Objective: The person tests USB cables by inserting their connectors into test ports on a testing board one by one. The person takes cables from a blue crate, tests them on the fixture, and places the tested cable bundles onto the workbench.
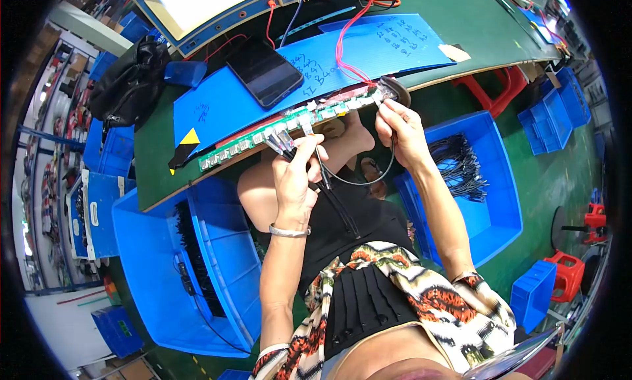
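Observation:
Along the bench's front edge lies a long green circuit board with a row of metal sockets. My left hand is closed around several black cables, their silvery plugs pointing up close to the board. One black cable loops from beside my left hand across to my right hand. My right hand pinches that cable's end at the board's right end, where red wires arrive. Whether its plug sits in a socket is hidden by my fingers.
A black phone lies on a blue sheet with handwriting, behind the board. An instrument with a bright screen stands at the back. Blue bins flank my lap: the right bin and left bin both hold black cables.

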{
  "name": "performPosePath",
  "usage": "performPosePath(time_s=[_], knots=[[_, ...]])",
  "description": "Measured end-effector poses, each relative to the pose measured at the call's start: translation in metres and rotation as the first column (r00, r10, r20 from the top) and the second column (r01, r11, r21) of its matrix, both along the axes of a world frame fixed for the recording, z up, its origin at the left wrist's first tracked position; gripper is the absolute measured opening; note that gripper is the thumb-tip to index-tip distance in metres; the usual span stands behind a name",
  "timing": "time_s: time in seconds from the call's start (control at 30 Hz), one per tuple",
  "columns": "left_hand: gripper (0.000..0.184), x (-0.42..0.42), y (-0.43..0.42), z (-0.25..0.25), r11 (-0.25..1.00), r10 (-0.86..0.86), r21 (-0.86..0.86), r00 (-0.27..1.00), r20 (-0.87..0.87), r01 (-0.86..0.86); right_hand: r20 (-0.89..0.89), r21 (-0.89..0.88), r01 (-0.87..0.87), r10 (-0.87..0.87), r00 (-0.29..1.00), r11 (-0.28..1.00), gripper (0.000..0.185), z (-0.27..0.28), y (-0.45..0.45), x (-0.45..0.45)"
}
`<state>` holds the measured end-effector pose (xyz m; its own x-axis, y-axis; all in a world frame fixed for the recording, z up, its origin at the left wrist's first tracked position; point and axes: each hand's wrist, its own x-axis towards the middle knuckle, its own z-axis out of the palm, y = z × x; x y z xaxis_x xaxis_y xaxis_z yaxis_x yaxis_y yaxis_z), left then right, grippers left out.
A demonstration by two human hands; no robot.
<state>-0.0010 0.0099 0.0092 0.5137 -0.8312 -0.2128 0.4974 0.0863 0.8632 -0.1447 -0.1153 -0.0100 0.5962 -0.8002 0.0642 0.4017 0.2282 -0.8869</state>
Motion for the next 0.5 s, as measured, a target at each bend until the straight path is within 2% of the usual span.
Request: performPosePath(time_s=[0.23, 0.5], knots=[[0.017, 0.0, 0.0, -0.002, 1.0, 0.007, -0.021, 1.0, -0.017, -0.008, -0.129, -0.034, 0.052, -0.056, 0.99, 0.998, 0.016, 0.012, 0.0, 0.004], [0.016, 0.001, -0.001, -0.003, 1.0, 0.007, -0.027, 0.998, -0.056, -0.009, -0.118, 0.049, 0.064, -0.057, 0.991, 0.997, 0.017, 0.019, 0.003, 0.006]])
